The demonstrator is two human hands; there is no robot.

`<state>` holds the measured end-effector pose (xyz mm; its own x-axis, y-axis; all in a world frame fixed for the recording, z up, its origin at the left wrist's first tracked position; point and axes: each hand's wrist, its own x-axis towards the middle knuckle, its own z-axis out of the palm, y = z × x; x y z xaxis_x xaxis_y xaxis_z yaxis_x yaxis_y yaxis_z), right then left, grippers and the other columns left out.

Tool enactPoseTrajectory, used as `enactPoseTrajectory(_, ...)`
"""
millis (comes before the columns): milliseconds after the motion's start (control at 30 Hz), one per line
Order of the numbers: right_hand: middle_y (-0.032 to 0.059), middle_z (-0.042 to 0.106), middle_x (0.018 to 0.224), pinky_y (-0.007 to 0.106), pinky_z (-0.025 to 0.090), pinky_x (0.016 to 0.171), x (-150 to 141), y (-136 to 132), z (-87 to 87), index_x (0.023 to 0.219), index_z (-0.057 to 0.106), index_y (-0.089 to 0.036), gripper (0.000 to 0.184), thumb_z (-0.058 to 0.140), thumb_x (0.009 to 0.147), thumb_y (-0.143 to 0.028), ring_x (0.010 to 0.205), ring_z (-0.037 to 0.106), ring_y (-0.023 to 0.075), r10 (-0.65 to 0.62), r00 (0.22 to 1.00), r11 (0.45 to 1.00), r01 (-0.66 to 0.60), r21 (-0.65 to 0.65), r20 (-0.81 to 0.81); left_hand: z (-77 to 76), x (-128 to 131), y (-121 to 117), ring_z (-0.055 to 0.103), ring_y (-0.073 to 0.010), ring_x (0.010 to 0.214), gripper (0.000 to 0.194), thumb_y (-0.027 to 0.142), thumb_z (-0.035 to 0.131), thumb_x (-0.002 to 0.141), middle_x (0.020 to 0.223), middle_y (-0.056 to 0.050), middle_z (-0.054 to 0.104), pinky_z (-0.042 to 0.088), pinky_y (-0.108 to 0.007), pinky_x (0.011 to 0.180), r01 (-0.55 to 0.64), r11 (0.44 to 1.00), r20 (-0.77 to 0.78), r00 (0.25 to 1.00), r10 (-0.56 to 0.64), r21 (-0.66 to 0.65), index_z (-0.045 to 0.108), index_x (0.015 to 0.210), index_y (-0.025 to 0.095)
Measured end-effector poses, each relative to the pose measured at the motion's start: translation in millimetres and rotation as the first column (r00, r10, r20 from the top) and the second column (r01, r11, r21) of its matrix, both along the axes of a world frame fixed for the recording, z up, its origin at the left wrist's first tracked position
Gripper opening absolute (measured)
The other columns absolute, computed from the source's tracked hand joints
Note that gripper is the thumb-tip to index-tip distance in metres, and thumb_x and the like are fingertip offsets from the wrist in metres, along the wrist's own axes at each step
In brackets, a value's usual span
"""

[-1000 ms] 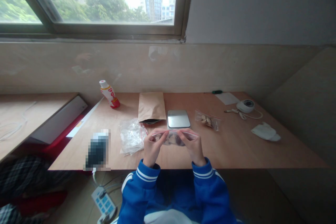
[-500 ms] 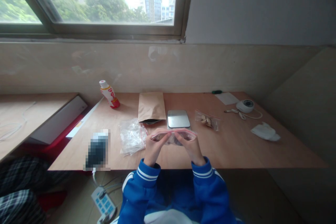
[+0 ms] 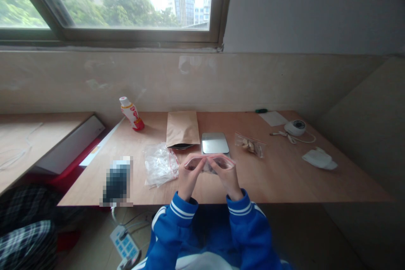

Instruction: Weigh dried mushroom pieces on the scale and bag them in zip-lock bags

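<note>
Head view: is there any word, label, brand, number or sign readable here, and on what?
Nothing can be read in full. The red lettering on the white drink bottle is too blurred; the power strip markings are too small; the zip bag between the left hand and right hand shows no readable text.

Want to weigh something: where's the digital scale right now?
In the head view, the silver digital scale lies on the desk just beyond the person's right hand, between the kraft paper pouch and a small zip bag.
</note>
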<state>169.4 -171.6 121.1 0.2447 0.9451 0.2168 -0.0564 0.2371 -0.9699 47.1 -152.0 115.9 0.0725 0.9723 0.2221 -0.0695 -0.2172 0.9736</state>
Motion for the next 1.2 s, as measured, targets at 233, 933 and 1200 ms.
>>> enactPoseTrajectory(233,0.0041,0.072,0.074,0.029,0.055,0.066,-2.2,3.9,-7.4,0.077,0.068,-0.017,0.019,0.07,0.076,-0.036,0.071,0.068,0.0193,-0.123,0.992,0.992,0.123,0.006,0.012,-1.2,7.5,0.3,0.066,-0.0179,0.077,0.021,0.037,0.067,0.079,0.081,-0.004,0.071,0.052,-0.026,0.065,-0.061,0.998,-0.028,0.998,0.061,-0.016,0.068,0.085,0.017)
enactPoseTrajectory(933,0.0319,0.054,0.122,0.055,0.038,0.094,179.4,33.7,-73.9,0.121,0.051,-0.001,0.077,0.056,0.073,-0.062,0.118,0.048,0.0407,-0.714,0.278,0.519,0.827,0.219,0.643,-55.7,-57.8,92.3,0.046,-0.0307,0.127,0.047,0.016,0.054,0.08,0.136,-0.015,0.05,0.035,-0.047,0.105,-0.189,0.916,-0.645,0.66,0.385,0.354,0.054,0.127,0.018)
enactPoseTrajectory(1200,0.027,0.045,0.131,0.056,0.034,0.098,149.3,29.5,-124.2,0.127,0.045,-0.007,0.06,0.041,0.086,-0.05,0.124,0.042,0.0373,-0.526,0.24,0.721,0.635,0.278,0.816,-54.3,-82.5,130.3,0.056,-0.0245,0.118,0.046,0.005,0.04,0.083,0.125,-0.008,0.063,0.038,-0.044,0.102,0.043,0.96,-0.854,0.47,0.224,0.275,0.061,0.119,0.025)
